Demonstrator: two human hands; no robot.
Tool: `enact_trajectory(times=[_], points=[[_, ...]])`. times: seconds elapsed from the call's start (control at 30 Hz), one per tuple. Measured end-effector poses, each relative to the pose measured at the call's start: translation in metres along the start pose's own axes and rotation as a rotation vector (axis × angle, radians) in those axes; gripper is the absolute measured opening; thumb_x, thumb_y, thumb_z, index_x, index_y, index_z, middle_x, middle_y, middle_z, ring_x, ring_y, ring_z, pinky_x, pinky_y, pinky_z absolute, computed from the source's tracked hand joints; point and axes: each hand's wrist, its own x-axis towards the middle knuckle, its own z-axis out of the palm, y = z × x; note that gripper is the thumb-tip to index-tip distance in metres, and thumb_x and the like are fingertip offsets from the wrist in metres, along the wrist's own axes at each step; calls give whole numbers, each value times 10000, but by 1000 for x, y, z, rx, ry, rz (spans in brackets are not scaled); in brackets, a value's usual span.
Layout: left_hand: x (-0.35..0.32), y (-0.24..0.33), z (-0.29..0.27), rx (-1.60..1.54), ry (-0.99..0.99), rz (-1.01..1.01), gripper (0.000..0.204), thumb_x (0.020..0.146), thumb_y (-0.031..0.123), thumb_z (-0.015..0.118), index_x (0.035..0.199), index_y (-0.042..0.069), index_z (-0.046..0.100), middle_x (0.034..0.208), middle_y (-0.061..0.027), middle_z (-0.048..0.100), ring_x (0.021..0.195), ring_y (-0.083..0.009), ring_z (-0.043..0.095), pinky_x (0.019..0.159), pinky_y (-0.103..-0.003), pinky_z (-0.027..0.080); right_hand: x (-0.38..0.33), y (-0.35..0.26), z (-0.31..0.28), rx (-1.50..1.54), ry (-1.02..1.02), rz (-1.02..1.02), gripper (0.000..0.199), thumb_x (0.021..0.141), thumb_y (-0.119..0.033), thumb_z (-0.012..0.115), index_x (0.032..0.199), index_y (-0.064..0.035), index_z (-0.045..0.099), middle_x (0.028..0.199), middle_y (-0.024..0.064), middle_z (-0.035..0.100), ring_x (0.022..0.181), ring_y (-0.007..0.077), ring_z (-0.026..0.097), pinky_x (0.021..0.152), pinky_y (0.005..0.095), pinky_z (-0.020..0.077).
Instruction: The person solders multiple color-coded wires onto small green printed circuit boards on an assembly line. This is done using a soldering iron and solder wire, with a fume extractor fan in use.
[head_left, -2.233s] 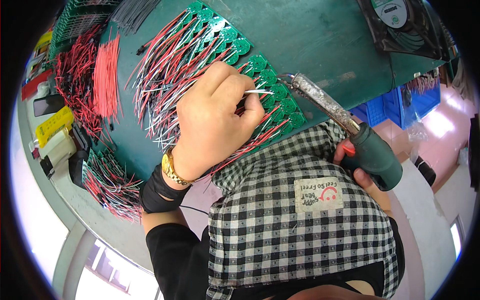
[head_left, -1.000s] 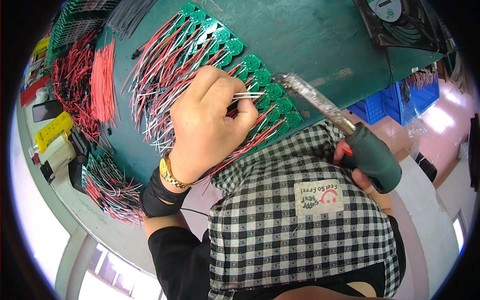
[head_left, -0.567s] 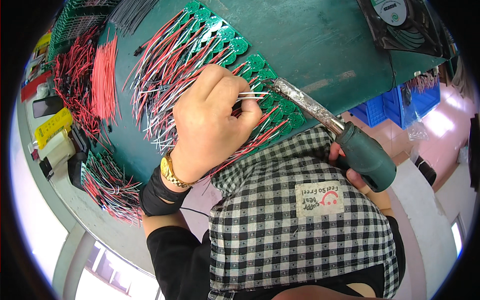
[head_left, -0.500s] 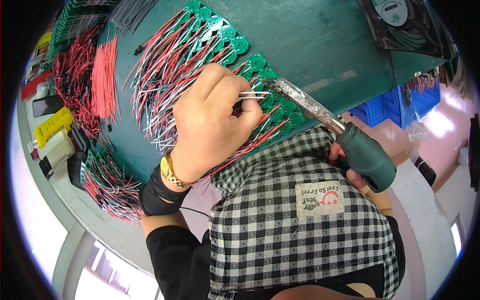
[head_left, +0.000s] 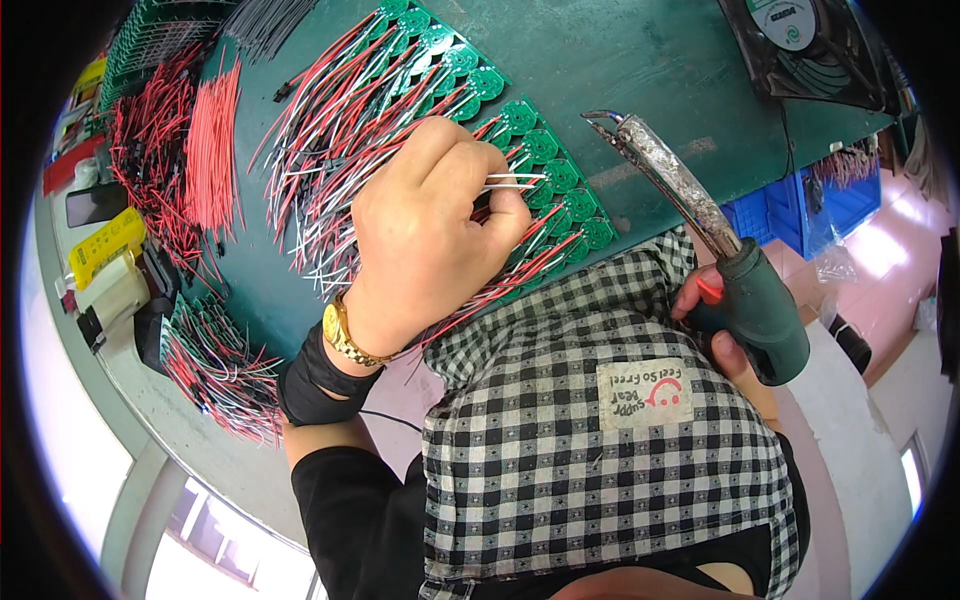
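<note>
My left hand [head_left: 425,225], with a gold watch and black wristband, is closed in a pinch on white wires [head_left: 512,182]. Their ends reach a green round circuit board [head_left: 562,177] in a joined panel, where red wires also run. My right hand [head_left: 730,355] grips the dark green handle of a soldering gun [head_left: 765,315]; its fingers wrap round near the red trigger [head_left: 709,290]. The gun's worn metal barrel [head_left: 675,175] points up and left, and its bent tip is in the air, apart from the boards. My left palm is hidden.
Another board panel [head_left: 487,83] with many wires lies farther up the green table. Left of it are bundles of red wires [head_left: 212,150] and grey wires [head_left: 265,25]. A black fan [head_left: 815,60] stands at the far right, above blue bins [head_left: 790,215]. More wired boards [head_left: 215,365] lie lower left.
The soldering gun has moved right and up, so its tip has left the board beside my left fingers. My left hand keeps its pinch on the white wires, shifting only slightly.
</note>
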Motion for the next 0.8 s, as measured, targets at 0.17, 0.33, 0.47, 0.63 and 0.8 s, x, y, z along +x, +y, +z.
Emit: enact_trajectory(times=[0.17,0.33,0.47,0.63,0.8], points=[[-2,0,-2,21,-3,2,125,633,-30,641,719,43,587,696,-42,543,518,-144,512,464,-259,417,-3,3,3,15,-21,20,569,823,-412,611,1197,7,519,964,79,588,881,165,563,810,295,452],[-4,1,-3,14,-5,-18,115,650,-26,647,732,36,596,695,-35,540,500,-110,502,453,-235,410,-5,19,0,-6,-69,-19,585,817,-444,605,1182,5,519,946,84,581,859,167,557,787,302,444],[-5,2,-3,-15,7,-30,114,662,-39,646,739,33,601,703,-26,543,507,-77,502,444,-208,406,-11,26,1,75,16,-55,616,805,-469,609,1192,-2,505,928,90,571,839,180,552,766,315,442],[-9,8,-2,-91,31,-33,139,661,-53,656,760,33,612,781,-40,554,545,-76,515,461,-202,427,-19,16,2,140,34,-23,614,807,-459,613,1198,1,501,925,96,569,839,190,551,770,321,443],[-12,11,-1,-58,-42,35,162,652,-62,657,776,35,622,799,-43,548,596,-110,534,483,-225,451,-22,11,-7,-30,-98,32,556,805,-374,640,1201,-5,512,985,97,602,897,203,573,823,321,451]])
